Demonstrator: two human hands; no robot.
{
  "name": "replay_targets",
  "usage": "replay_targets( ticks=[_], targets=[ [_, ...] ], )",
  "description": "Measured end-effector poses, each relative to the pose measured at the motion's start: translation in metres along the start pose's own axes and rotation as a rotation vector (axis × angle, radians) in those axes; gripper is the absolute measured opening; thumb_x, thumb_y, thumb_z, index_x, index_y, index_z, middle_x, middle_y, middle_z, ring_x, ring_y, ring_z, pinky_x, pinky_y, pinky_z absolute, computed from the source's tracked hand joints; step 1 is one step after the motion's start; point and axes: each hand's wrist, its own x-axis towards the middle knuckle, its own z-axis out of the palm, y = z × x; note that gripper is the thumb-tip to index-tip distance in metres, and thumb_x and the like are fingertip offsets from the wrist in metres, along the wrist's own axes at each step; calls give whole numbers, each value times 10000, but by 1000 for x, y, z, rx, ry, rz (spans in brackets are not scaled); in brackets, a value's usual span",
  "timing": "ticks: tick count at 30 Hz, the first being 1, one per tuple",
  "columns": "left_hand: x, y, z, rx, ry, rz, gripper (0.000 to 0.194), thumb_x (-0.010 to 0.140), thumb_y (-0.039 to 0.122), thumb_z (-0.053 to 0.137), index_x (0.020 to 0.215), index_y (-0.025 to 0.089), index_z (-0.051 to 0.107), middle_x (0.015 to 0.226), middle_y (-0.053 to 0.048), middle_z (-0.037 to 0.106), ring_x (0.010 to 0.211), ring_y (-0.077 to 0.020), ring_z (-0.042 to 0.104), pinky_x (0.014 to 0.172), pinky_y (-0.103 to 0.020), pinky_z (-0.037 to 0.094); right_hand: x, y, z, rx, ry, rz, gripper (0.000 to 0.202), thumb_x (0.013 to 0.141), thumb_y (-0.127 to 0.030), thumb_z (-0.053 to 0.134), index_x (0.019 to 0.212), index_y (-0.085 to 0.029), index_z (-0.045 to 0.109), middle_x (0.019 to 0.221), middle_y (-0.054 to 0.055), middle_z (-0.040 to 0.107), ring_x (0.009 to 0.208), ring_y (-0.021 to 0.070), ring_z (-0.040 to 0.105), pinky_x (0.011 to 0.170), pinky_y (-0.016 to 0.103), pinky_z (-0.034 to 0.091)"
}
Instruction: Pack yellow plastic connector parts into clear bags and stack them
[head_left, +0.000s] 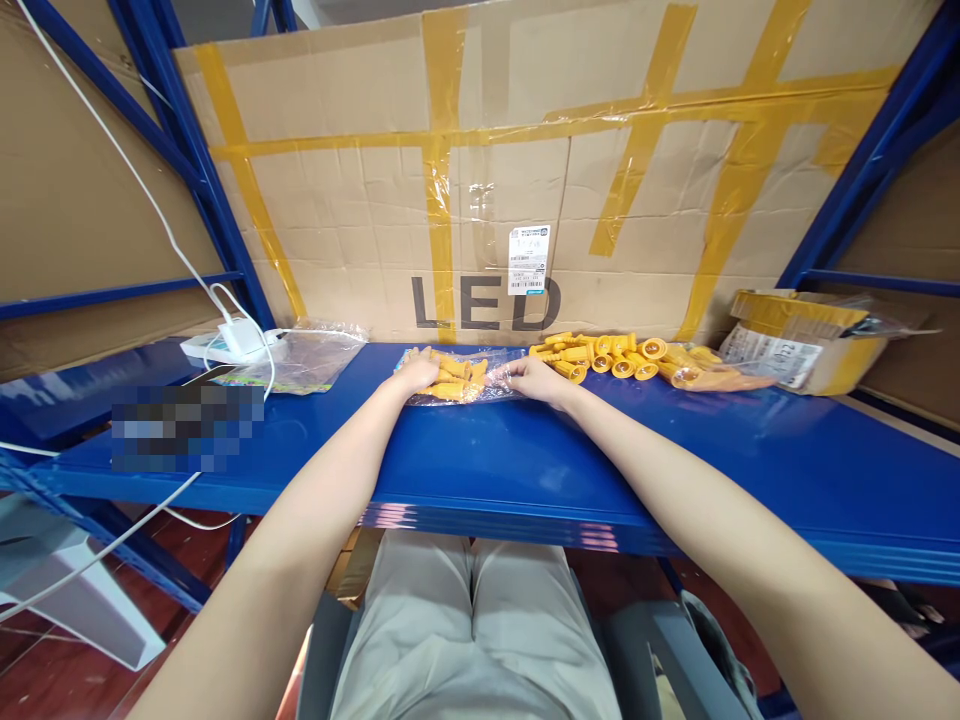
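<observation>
A clear plastic bag (491, 388) with several yellow parts (452, 378) inside lies on the blue shelf in front of me. My left hand (418, 371) is at the bag's left end, fingers bent over its edge and the nearest yellow parts. At the right end, my right hand (534, 380) pinches the clear plastic with its fingers together. Just beyond my right hand lies a pile of loose yellow parts (600, 355) with round open ends. More of them sit in another clear bag (712, 372) further right.
Behind the blue shelf (480, 460) stands a big taped cardboard sheet (360, 230) marked LED. An open carton (806, 345) is at the right. On the left are a white power strip with charger (241, 338), cables, a flat clear bag (319, 355) and a blurred dark phone-like object (187, 420).
</observation>
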Motion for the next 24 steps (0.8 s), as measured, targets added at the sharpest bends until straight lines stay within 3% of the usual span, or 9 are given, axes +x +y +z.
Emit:
replay_targets(
  ticks=[4,6,10,14,18,24],
  targets=[
    [-3,1,-2,-55,-18,-15,618,949,326,264,1527,111,302,1608,-116,195,1495,-265,135,1207,-426,163,3,0,-5,-239,86,7,339,734,-82,478,903,-157,763,856,21,735,788,167,659,817,309,519],
    [-1,0,-3,-97,-5,-22,608,943,311,307,1516,109,330,1604,-114,219,1497,-272,128,1210,-422,150,5,1,-12,-444,197,15,353,753,-77,487,962,-171,755,1009,51,731,948,204,659,895,322,490],
    [6,-8,-4,-158,48,-67,612,919,272,399,1491,55,367,1587,-152,264,1488,-296,180,1207,-386,152,4,6,-27,-748,347,117,389,837,-135,471,1164,-173,679,1313,109,608,1240,272,524,994,401,421],
    [9,-17,-7,-169,97,-67,574,919,299,429,1414,9,456,1531,-214,362,1456,-351,262,1173,-423,214,0,9,-36,-910,258,257,404,852,-196,492,1224,-114,625,1320,171,581,1246,309,498,1006,443,380],
    [8,-21,-10,-207,112,-66,495,904,325,484,1295,31,560,1430,-234,499,1393,-388,371,1118,-432,283,-3,7,-35,-1002,127,272,393,857,-176,499,1228,-118,615,1346,167,566,1285,302,455,1037,451,334],
    [7,-22,-11,-298,114,-71,437,912,247,468,1275,21,556,1407,-245,517,1363,-386,417,1097,-431,294,-3,5,-33,-1040,129,291,416,862,-109,473,1260,-144,588,1380,168,534,1294,312,438,1044,543,296]
  ],
)
